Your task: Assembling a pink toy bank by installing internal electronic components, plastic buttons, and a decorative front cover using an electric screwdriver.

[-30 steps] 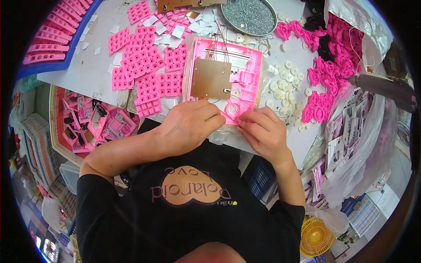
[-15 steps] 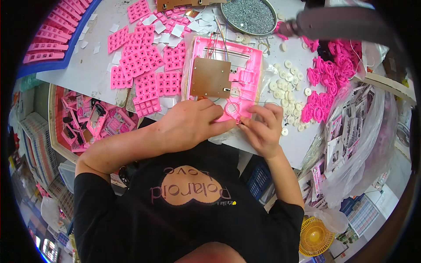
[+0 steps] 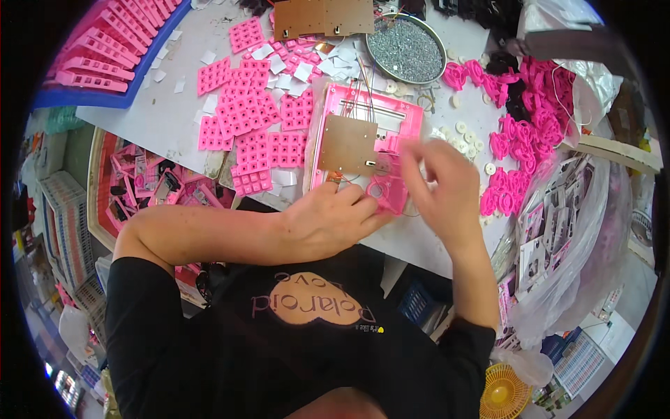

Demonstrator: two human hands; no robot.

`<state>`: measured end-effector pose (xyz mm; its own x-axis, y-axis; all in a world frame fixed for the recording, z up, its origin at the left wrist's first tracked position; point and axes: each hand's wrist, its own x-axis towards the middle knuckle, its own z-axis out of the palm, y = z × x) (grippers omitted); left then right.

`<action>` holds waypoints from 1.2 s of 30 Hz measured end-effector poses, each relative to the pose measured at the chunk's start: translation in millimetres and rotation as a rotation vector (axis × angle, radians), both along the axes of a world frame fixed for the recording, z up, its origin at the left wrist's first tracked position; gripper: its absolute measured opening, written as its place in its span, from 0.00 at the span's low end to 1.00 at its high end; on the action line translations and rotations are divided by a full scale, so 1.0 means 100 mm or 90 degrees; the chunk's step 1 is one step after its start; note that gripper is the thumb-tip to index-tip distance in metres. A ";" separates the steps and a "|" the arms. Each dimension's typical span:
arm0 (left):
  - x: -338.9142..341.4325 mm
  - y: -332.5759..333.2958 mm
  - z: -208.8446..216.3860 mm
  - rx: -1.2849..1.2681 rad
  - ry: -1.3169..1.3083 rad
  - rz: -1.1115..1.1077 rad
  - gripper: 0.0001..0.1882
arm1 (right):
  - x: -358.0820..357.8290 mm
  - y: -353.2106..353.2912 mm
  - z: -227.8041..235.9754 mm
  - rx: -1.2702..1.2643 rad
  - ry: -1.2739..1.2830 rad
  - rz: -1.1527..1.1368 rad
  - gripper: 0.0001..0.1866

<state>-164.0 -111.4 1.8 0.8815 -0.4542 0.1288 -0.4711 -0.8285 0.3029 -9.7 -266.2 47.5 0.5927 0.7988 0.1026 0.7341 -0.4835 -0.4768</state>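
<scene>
A pink plastic housing [image 3: 335, 99] lies on the worktable, with a brown circuit board [image 3: 349, 143] and thin wires in its upper part. A ring shape [image 3: 378, 190] is moulded near its lower right corner. My left hand [image 3: 335, 218] is closed on the near edge of the housing, its fingers bent beside that ring. Raised over the housing's right side is my right hand [image 3: 447, 188], smeared by motion. Its thumb and fingers curve toward the housing; whether anything small is between them cannot be made out.
Pink button panels [image 3: 248, 105] and white paper bits lie left of the housing. Beyond it stand a round tray of screws [image 3: 406, 49] and more brown boards [image 3: 324, 17]. White discs [image 3: 469, 140] and pink looped parts [image 3: 520, 140] lie right; a blue crate [image 3: 132, 98] sits far left.
My right hand has lifted from the housing's lower right corner and moved up and right. My left hand keeps its hold on the near edge. The whole view has shifted slightly.
</scene>
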 end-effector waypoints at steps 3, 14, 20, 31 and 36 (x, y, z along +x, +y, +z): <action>0.05 0.04 -0.04 -0.076 0.019 -0.014 0.25 | 0.17 0.56 -0.17 -0.069 0.012 -0.106 0.12; 1.00 0.86 -0.11 -0.249 -0.127 0.364 0.11 | 0.06 0.47 -0.50 0.197 0.014 0.015 0.06; 1.11 0.78 -0.26 -0.181 -0.152 0.296 0.06 | 0.09 0.36 -0.30 0.083 -0.059 0.183 0.15; 0.99 0.73 -0.21 -0.211 -0.295 0.208 0.07 | 0.30 0.38 -0.52 0.198 -0.273 0.022 0.11; 0.90 0.70 -0.21 -0.301 -0.183 0.278 0.06 | 0.18 0.36 -0.35 0.068 -0.289 0.012 0.09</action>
<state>-73.5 -41.4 -19.4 0.8719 0.0951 0.4803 -0.2411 -0.7704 0.5902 8.3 -230.3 12.6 0.4544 0.7801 0.4301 0.8882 -0.4336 -0.1519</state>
